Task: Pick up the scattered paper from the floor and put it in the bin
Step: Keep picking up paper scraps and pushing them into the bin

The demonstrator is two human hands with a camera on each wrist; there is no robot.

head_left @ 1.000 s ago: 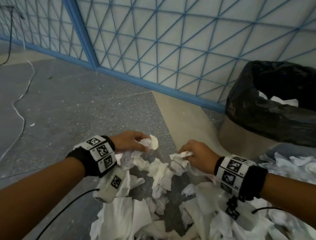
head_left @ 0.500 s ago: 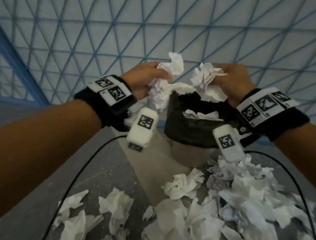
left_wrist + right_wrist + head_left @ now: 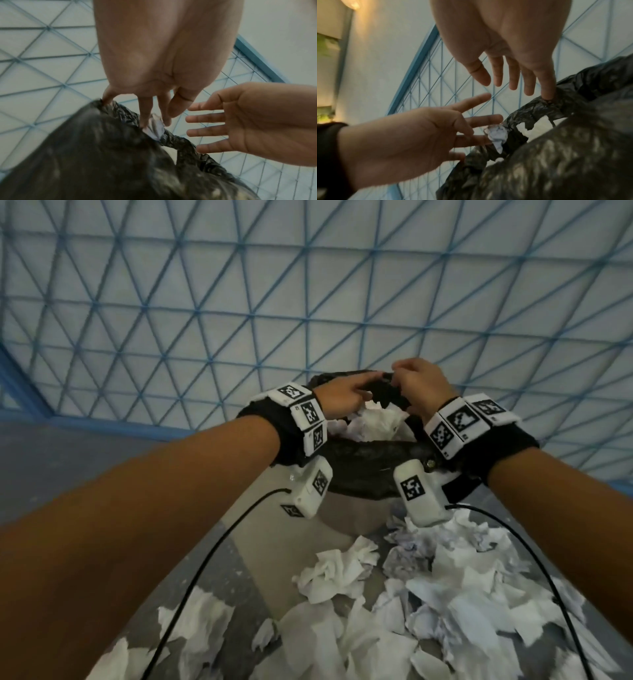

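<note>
White crumpled paper (image 3: 373, 422) sits inside black-lined bin (image 3: 370, 470); more paper litters floor (image 3: 239, 570) in front. Left hand (image 3: 339, 398) and right hand (image 3: 419, 386) above bin mouth, fingers spread, holding nothing.

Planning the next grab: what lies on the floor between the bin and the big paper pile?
Nothing lies between them. In the head view the paper pile runs right up to the base of the bin, and crumpled sheets touch it under the right hand.
</note>
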